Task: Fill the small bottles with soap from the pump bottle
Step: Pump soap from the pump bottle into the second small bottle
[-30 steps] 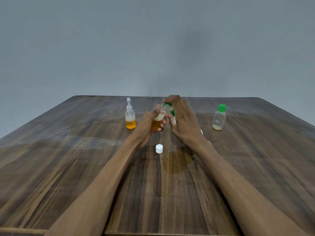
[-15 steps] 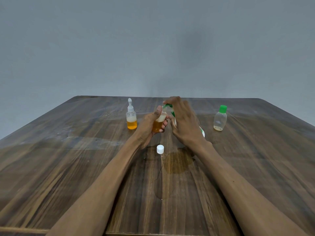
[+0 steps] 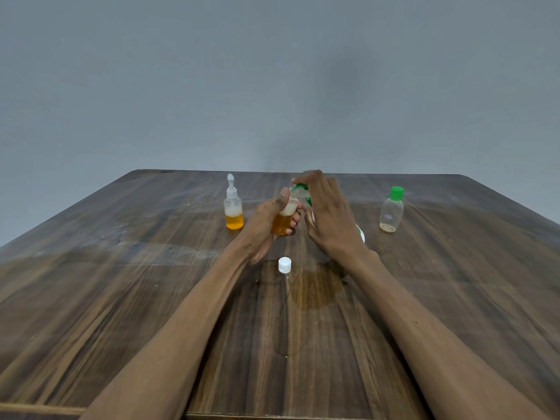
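Observation:
My left hand [image 3: 262, 228] grips a small clear bottle [image 3: 283, 222] that holds orange soap with white foam on top, its mouth uncapped. My right hand [image 3: 330, 219] wraps the pump bottle and hides most of it. Only the green pump head [image 3: 301, 187] under my index finger and a white edge of the pump bottle [image 3: 360, 234] show. The pump spout sits right at the small bottle's mouth. A white screw cap [image 3: 284, 264] lies on the table just in front of my hands.
A small spray-top bottle [image 3: 233, 213] with orange soap stands left of my hands. A clear green-capped bottle [image 3: 391, 211] stands to the right. A wet amber spill [image 3: 316, 287] marks the wooden table [image 3: 121, 298] near my right wrist.

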